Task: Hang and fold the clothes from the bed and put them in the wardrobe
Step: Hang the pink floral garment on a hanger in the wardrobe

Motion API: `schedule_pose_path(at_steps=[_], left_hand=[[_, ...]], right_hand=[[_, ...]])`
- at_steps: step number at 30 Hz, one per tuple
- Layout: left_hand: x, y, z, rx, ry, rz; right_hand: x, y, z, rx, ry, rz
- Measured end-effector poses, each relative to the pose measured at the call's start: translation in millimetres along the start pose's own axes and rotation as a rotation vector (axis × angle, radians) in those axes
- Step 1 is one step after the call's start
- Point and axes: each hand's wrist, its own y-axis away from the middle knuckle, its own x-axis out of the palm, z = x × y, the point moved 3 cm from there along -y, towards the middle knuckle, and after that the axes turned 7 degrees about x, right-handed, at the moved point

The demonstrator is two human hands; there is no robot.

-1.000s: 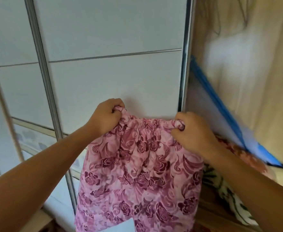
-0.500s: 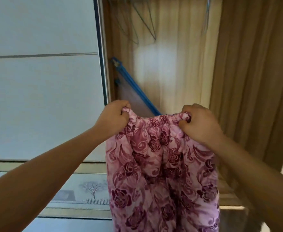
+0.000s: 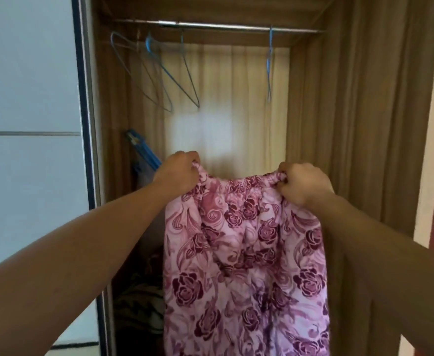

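Pink trousers with a dark rose print (image 3: 244, 265) hang straight down in front of the open wardrobe (image 3: 339, 124). My left hand (image 3: 178, 174) grips the left end of the gathered waistband and my right hand (image 3: 304, 185) grips the right end, holding it stretched level at chest height. Above, a metal rail (image 3: 223, 25) crosses the top of the wardrobe, with several empty blue wire hangers (image 3: 164, 70) at its left and one more hanger (image 3: 269, 65) to the right.
A white sliding door (image 3: 28, 150) with a dark frame covers the left side. A blue-edged flat item (image 3: 140, 150) leans inside the wardrobe at the left. Dark patterned fabric (image 3: 139, 299) lies low inside, behind the trousers.
The view has swung right and up from the white sliding door to the open wardrobe, bringing the rail and hangers into sight. Both hands keep the same hold on the waistband.
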Motion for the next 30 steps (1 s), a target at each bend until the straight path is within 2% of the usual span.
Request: schedule_pose_path(at_steps=[5,9,18,22,27,30], left_hand=[[11,-67,18,0.06,-0.172,-0.003],[17,-112,30,0.037,-0.277,-0.044],[50,-198,84,-0.041,-0.195,-0.266],[105,-194,101,-0.095,-0.087,-0.239],[185,-140,116,-0.202,-0.054,-0.088],[227,-93,122,-0.261,-0.023,0.047]], right_hand=[[-3,-61,-13,-0.011,0.159,-0.089],[-2,-106,-12,-0.008,0.335,-0.192],[20,-219,-6,0.147,0.127,-0.235],[69,-223,-22,0.198,-0.012,-0.122],[152,-178,-48,0.212,-0.136,0.108],[211,-135,-63,0.237,-0.214,0.309]])
